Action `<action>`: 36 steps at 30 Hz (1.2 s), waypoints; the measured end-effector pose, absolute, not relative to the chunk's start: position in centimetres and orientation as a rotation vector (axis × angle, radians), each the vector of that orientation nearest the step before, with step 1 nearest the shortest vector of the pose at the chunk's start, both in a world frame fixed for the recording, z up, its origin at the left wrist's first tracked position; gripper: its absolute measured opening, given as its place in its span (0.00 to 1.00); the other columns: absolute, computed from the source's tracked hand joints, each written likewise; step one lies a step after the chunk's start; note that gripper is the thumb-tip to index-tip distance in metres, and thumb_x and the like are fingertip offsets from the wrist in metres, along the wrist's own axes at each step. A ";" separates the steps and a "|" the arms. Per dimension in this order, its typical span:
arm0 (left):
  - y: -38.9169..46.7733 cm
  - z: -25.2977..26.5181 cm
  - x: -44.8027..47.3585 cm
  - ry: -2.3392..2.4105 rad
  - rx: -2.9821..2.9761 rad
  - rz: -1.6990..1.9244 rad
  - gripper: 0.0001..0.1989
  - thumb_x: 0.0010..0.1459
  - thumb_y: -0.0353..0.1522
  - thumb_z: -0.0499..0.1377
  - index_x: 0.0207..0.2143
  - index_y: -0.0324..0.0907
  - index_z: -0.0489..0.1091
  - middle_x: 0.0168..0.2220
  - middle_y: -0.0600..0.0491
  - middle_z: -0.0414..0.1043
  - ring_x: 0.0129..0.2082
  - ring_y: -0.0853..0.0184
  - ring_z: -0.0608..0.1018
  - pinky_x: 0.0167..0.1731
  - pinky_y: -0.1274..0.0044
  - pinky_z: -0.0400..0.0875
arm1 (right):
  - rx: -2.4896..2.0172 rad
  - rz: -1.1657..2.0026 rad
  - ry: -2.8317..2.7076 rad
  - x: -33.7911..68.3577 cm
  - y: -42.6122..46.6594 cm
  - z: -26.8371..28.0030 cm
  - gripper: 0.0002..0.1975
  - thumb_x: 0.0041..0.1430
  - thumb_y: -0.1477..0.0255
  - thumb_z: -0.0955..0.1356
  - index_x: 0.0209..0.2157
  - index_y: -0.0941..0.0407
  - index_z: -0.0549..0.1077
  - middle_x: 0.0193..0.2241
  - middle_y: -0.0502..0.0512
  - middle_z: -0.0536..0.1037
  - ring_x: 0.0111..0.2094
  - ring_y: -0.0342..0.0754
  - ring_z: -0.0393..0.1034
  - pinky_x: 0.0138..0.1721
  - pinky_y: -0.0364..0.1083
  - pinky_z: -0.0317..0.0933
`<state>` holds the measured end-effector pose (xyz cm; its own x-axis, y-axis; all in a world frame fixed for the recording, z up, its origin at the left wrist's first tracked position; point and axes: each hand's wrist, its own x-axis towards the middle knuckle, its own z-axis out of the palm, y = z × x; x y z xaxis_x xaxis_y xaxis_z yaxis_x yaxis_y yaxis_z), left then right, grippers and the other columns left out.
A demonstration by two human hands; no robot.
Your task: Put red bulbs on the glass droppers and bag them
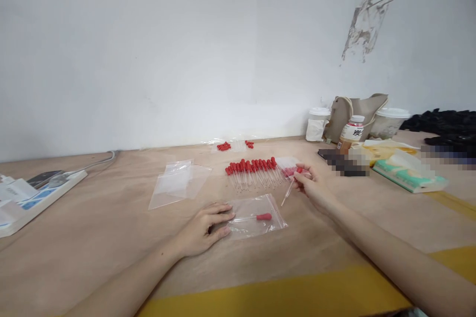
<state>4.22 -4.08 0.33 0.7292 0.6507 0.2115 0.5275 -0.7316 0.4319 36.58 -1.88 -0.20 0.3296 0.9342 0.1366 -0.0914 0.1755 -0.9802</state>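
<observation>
Under the fingertips of my left hand [208, 228] lies a clear zip bag [245, 205] with one red-bulbed glass dropper [264, 217] inside. The fingers rest on the bag's left end, slightly apart. My right hand [310, 185] pinches another dropper [289, 192] near its red bulb, its glass tip slanting down to the left. Just left of that hand, a row of several droppers [253, 171] lies side by side, red bulbs toward the wall. A clear packet with red print [288, 166] sits partly behind my right fingers.
Flat clear bags [174, 183] lie at left. Red rubber bulbs [223, 146] rest near the wall. A power strip [44, 200] stands far left. At right are a lidded cup [318, 124], a bottle [351, 133], a grey bag [338, 114] and a tissue pack [409, 173].
</observation>
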 end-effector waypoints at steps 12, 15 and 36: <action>-4.1 0.4 4.2 0.936 2.572 0.506 0.18 0.58 0.38 0.52 0.51 0.51 0.63 0.55 0.53 0.60 0.55 0.61 0.62 0.53 0.64 0.58 | -1.111 0.995 -0.811 35.7 -2.9 -0.3 0.13 0.46 0.73 0.67 0.33 0.53 0.59 0.19 0.43 0.69 0.18 0.39 0.65 0.20 0.38 0.59; -4.0 0.4 4.2 0.930 2.564 0.507 0.18 0.58 0.38 0.52 0.51 0.51 0.63 0.55 0.53 0.60 0.55 0.61 0.62 0.53 0.64 0.58 | -1.144 0.932 -0.781 36.6 -3.0 0.1 0.12 0.46 0.74 0.66 0.33 0.53 0.59 0.18 0.43 0.69 0.17 0.38 0.65 0.20 0.37 0.59; -4.2 0.7 4.3 0.955 2.623 0.458 0.17 0.59 0.38 0.50 0.51 0.51 0.63 0.55 0.54 0.59 0.55 0.62 0.61 0.53 0.65 0.58 | -1.121 1.075 -0.784 35.3 -3.6 -0.7 0.11 0.47 0.72 0.66 0.31 0.52 0.57 0.19 0.43 0.68 0.18 0.40 0.66 0.21 0.41 0.62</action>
